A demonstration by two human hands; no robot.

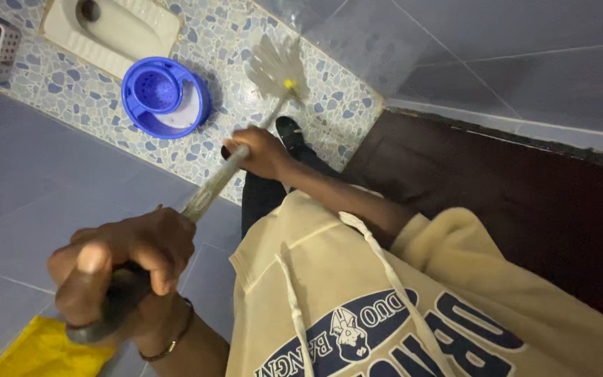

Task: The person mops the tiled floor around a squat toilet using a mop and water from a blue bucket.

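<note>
Head view shows you holding a mop (207,192) with both hands, over a pebble-pattern floor (71,98) next to grey-blue tiles.

The mop looks light, with a long stiff handle and a soft stringy head (273,66). The head seems wet, so I judge it is heavier at that end and will drag a little on the floor. The handle is thin and looks worn and maybe damp, so it can slip in the palm. The dark grip at the top end and the middle of the shaft are the good places to take hold, and your hands are there.

Your left hand (116,262) is closed around the dark top end of the handle, thumb up toward the camera, with a thin bracelet (169,342) on the wrist. Your right hand (263,152) is closed around the shaft lower down, the arm almost straight, in a cream sleeve.

The mop head lies spread on the pebble floor, near the edge where this floor meets the wall tiles. A blue bucket (165,98) with a wringer stands on the same floor, well apart from the head, beside a white squat toilet (116,31). Your dark shoe (289,131) is just beside the shaft. A yellow cloth (40,352) shows at the lower left corner.
</note>
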